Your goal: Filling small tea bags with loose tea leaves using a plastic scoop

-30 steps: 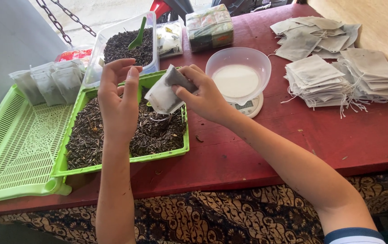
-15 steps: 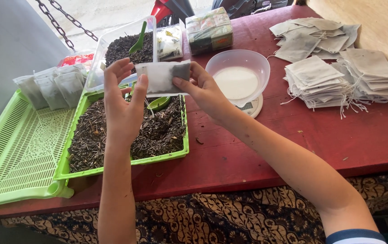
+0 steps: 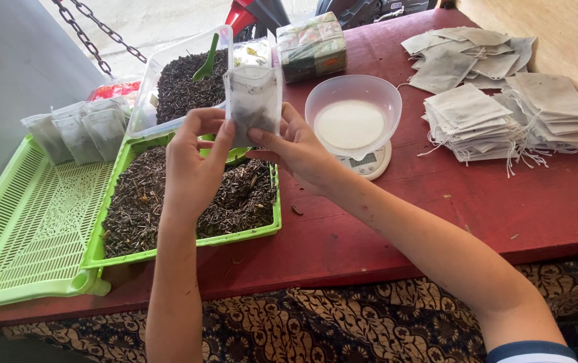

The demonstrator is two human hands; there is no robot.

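Note:
My left hand point(image 3: 193, 161) and my right hand point(image 3: 293, 146) together hold a small white pouch point(image 3: 254, 101) upright, with dark dried leaves showing through its lower part. The left fingers pinch its lower left edge, the right fingers its lower right edge. The pouch hangs above the back rim of a green tray point(image 3: 238, 236) filled with loose dark dried leaves. To the right of my right hand a clear plastic bowl point(image 3: 353, 114) sits on a small white scale point(image 3: 369, 162).
A slotted light-green tray point(image 3: 26, 222) lies at the left, with several filled pouches point(image 3: 77, 129) behind it. A clear tub of leaves point(image 3: 184, 81) holds a green scoop point(image 3: 206, 58). Stacks of flat pouches with strings point(image 3: 497, 101) cover the red table's point(image 3: 437, 215) right side.
The pouch went from crumpled low over the tray, to held flat sideways, to upright and higher between both hands. Both hands rose slightly toward the tub.

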